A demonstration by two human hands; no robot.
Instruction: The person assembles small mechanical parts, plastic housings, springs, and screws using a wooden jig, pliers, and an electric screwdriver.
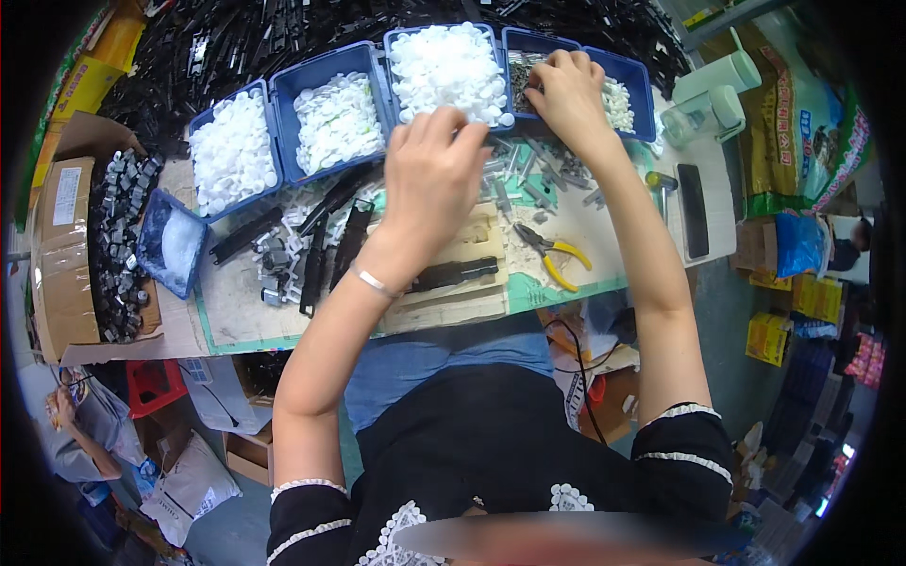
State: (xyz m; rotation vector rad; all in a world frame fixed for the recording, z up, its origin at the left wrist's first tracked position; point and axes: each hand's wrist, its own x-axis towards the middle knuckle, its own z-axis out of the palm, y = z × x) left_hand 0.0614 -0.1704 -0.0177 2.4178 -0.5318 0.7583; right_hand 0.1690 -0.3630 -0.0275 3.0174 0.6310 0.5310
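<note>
My left hand (432,165) is over the near edge of a blue bin (385,71) heaped with small white round plastic pieces (448,71). Its fingers curl together, and whatever they hold is hidden. With bent fingers my right hand (569,94) dips into the neighbouring blue bin of small dark metal parts (521,80); its fingertips are partly out of sight. Below my left hand, a long black plastic part (453,274) lies in a cream-coloured fixture (486,231). Yellow-handled pliers (552,253) rest to the right of the fixture.
Black strips (377,19) pile up behind the bins. Grey parts (281,259) and a small blue tray (179,241) lie left, near a cardboard box (66,255) of metallic pieces. A phone (692,212), a screwdriver (662,189) and a green-lidded cup (703,113) stand or lie right.
</note>
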